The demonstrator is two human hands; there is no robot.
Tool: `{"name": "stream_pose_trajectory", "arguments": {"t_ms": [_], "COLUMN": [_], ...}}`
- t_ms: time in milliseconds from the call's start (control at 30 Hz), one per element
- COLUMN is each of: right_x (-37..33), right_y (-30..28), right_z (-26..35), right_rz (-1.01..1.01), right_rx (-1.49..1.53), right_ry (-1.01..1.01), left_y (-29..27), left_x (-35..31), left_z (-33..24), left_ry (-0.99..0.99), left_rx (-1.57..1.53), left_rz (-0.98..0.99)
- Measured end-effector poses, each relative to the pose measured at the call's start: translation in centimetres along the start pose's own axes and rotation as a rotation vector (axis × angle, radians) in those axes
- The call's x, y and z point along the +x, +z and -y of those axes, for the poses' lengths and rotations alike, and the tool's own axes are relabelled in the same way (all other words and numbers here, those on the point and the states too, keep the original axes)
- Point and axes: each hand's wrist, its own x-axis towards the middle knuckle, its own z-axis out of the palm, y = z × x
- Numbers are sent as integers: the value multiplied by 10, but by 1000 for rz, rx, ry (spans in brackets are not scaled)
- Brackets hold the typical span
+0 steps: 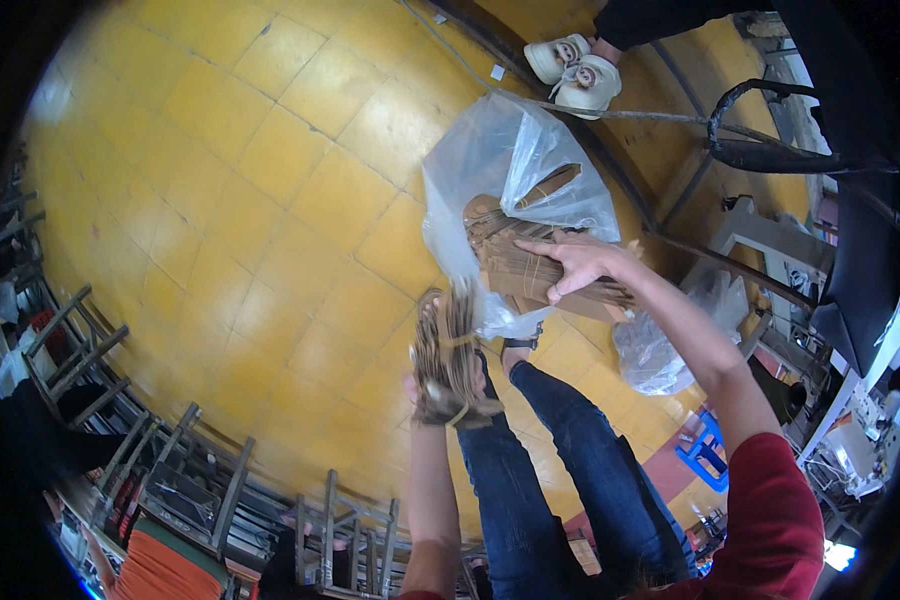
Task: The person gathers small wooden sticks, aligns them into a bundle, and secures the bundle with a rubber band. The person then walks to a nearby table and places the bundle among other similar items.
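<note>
My left hand (413,388) is closed round a bundle of brown flat pieces (444,352), tied with a band and held near my left leg. The bundle hides most of its fingers. To its right, my right hand (578,262) lies over another banded stack of brown pieces (530,272), index finger stretched out and thumb apart. Its other fingers are partly hidden. That stack sits at the mouth of a clear plastic bag (470,150) on the floor. A further banded brown bundle (552,186) shows through the plastic.
Yellow tiles (270,190) cover the floor. Wooden racks (190,470) line the lower left, near a person in orange (165,565). Another person's white shoes (582,82) rest by a metal frame (620,165) beyond the bag. A second filled plastic bag (660,350) and a blue stool (705,452) stand at right.
</note>
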Motion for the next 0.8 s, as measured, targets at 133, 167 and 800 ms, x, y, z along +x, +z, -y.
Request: {"name": "stream_pose_trajectory", "arguments": {"t_ms": [133,167,800], "right_x": [13,11,129], "right_y": [-10,-11,-68], "right_z": [-12,-14,-13], "right_rz": [91,49,-543], "right_rx": [88,190,604], "right_ry": [57,53,973], "left_y": [18,19,11], "left_x": [-10,-11,-2], "left_z": [15,17,19], "left_ry": [-155,-165,-287], "left_rx": [42,47,81], "left_rz": [-289,-291,-339]}}
